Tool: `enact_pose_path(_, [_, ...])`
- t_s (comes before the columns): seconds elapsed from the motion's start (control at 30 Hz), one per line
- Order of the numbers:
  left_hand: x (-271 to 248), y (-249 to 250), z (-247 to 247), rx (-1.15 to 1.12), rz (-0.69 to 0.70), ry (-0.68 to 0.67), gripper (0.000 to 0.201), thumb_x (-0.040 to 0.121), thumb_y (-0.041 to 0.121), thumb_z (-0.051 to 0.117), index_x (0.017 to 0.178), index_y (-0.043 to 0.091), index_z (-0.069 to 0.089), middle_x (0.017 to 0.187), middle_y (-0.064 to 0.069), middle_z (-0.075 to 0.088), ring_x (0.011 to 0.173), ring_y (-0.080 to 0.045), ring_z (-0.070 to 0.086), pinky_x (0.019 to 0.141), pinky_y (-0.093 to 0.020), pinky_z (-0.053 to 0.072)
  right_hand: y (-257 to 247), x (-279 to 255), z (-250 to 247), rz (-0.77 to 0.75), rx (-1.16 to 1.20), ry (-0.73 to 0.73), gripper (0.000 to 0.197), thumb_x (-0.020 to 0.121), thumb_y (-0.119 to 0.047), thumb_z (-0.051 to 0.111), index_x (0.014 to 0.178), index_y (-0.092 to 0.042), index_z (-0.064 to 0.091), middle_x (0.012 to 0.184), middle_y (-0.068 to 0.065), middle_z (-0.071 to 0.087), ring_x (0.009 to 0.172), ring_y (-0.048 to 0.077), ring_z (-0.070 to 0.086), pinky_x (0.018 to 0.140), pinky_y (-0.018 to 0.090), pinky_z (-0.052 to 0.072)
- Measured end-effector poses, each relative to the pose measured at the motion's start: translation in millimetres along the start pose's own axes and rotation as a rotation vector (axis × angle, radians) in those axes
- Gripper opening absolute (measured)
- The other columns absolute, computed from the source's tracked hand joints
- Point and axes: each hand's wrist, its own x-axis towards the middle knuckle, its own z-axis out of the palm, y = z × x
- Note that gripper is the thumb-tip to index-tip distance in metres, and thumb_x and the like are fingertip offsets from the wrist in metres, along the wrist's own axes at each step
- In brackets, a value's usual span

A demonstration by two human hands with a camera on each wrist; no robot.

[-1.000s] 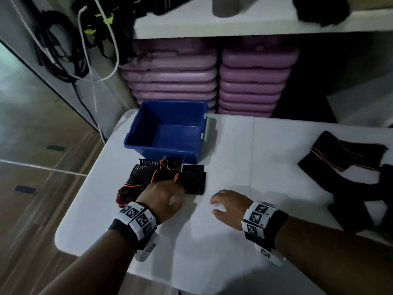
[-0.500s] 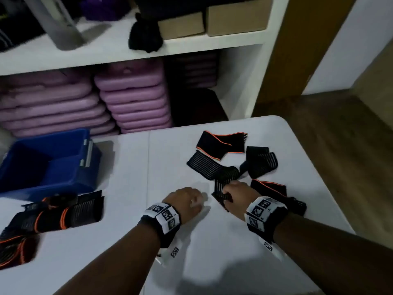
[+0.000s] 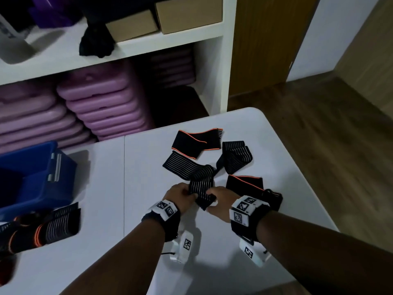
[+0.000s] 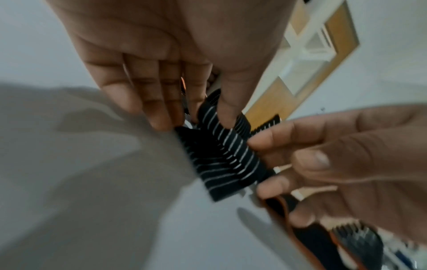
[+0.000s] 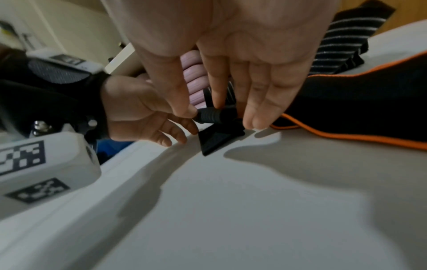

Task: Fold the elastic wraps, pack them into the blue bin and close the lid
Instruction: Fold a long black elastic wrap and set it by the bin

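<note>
A black wrap with white stripes (image 3: 201,186) lies near the table's right front, one end lifted. My left hand (image 3: 187,193) pinches its left edge between thumb and fingers (image 4: 227,117). My right hand (image 3: 212,199) pinches the right edge, thumb and index on the rolled end (image 5: 211,115). The striped wrap (image 4: 221,151) spans between both hands. Beyond it lie loose wraps: an orange-edged one (image 3: 195,141), a striped one (image 3: 234,156) and another orange-edged one (image 3: 244,184). The open blue bin (image 3: 53,184) stands at the far left, with a pile of folded wraps (image 3: 53,226) in front of it.
The white table (image 3: 127,231) ends in a rounded corner on the right, with wooden floor (image 3: 319,145) beyond. Behind the table a white shelf unit (image 3: 212,60) holds stacked purple cases (image 3: 106,107) and cardboard boxes (image 3: 187,15).
The view swung right, from the bin and folded pile to the loose wraps. Both hands left the pile; the right took the striped wrap's end, then the left joined it.
</note>
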Motion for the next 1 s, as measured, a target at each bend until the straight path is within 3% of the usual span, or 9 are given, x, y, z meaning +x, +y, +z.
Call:
enact_pose_path(0.17, [0.9,1.0,-2.4,-0.170,0.036,0.052,0.020,0.076,0.042,0.070,0.087,0.026,0.070,0.095,0.001,0.069,0.087,-0.013,0.066,0.081,-0.029,0.052,0.3,-9.8,-4.4,0.037,0.211,0.055,0.046,0.086,-0.028,0.065,0.129,-0.021,0.051,0.112,-0.004,0.063,0.100,0.015,0.062,0.089,0.032,0.051])
enact_pose_path(0.23, [-2.3,4.1,-3.7,-0.224,0.057,0.097,0.020,0.075,0.038,0.074,0.090,0.028,0.066,0.099,0.005,0.065,0.088,-0.010,0.064,0.083,-0.030,0.052,-0.4,-16.1,-8.5,0.019,0.293,0.054,0.040,0.087,-0.019,0.065,0.125,-0.014,0.053,0.112,-0.002,0.066,0.091,0.006,0.063,0.085,0.026,0.052])
enact_pose_path(0.33, [-10.5,11.6,-8.1,-0.262,0.132,0.188,0.018,0.080,0.029,0.075,0.087,0.020,0.062,0.096,0.006,0.061,0.087,-0.008,0.059,0.079,-0.023,0.046,-1.8,-23.4,-13.2,-0.063,0.522,-0.048,0.011,0.090,0.006,0.058,0.100,0.002,0.055,0.083,-0.003,0.059,0.064,-0.009,0.059,0.066,0.011,0.051])
enact_pose_path(0.47, [-27.5,19.8,-19.2,-0.345,0.234,0.131,0.041,0.077,0.051,0.060,0.074,0.012,0.049,0.068,0.004,0.049,0.062,-0.011,0.044,0.063,-0.027,0.039,6.0,-16.9,-11.4,-0.047,0.531,0.038,0.032,0.077,-0.022,0.074,0.100,-0.031,0.054,0.091,-0.008,0.063,0.088,0.012,0.064,0.092,0.044,0.052])
enact_pose_path(0.57, [-40.6,27.1,-27.0,-0.400,0.263,0.052,0.028,0.087,0.040,0.060,0.076,0.017,0.049,0.063,0.006,0.049,0.059,-0.009,0.045,0.063,-0.030,0.040,5.0,-17.9,-14.8,-0.096,0.431,0.142,0.062,0.067,-0.041,0.070,0.125,-0.033,0.048,0.113,-0.009,0.056,0.101,0.010,0.057,0.093,0.036,0.050])
enact_pose_path(0.67, [-51.7,35.0,-33.6,-0.379,0.305,0.029,0.013,0.095,0.024,0.060,0.082,0.026,0.057,0.068,0.010,0.062,0.063,-0.005,0.055,0.065,-0.025,0.044,2.8,-13.8,-23.8,-0.222,0.413,0.232,0.088,0.058,-0.050,0.056,0.142,-0.032,0.035,0.137,-0.002,0.042,0.124,0.012,0.044,0.107,0.040,0.040])
enact_pose_path(0.8, [-61.9,42.1,-41.7,-0.373,0.386,0.005,0.012,0.093,0.021,0.064,0.084,0.029,0.065,0.079,0.007,0.070,0.075,-0.009,0.065,0.072,-0.027,0.051,-4.6,-12.0,-32.2,-0.442,0.149,0.024,0.095,0.069,-0.041,0.071,0.150,-0.036,0.022,0.158,-0.012,0.014,0.145,0.004,0.009,0.118,0.032,0.017])
enact_pose_path(0.9, [-66.5,43.1,-45.4,-0.372,0.389,-0.014,0.014,0.091,0.018,0.065,0.080,0.026,0.067,0.079,0.002,0.071,0.076,-0.015,0.066,0.077,-0.033,0.052,-12.2,-9.8,-32.4,-0.466,0.084,0.020,0.062,0.068,-0.048,0.076,0.122,-0.026,0.054,0.129,-0.006,0.051,0.126,0.007,0.041,0.107,0.034,0.039])
enact_pose_path(1.0, [-71.4,40.7,-48.0,-0.328,0.371,-0.013,0.011,0.091,0.023,0.065,0.081,0.026,0.067,0.062,0.008,0.061,0.058,-0.005,0.053,0.062,-0.022,0.042,-15.4,-7.9,-38.2,-0.400,0.102,0.046,0.035,0.078,-0.041,0.075,0.095,-0.013,0.065,0.099,0.004,0.063,0.095,0.016,0.058,0.088,0.038,0.049])
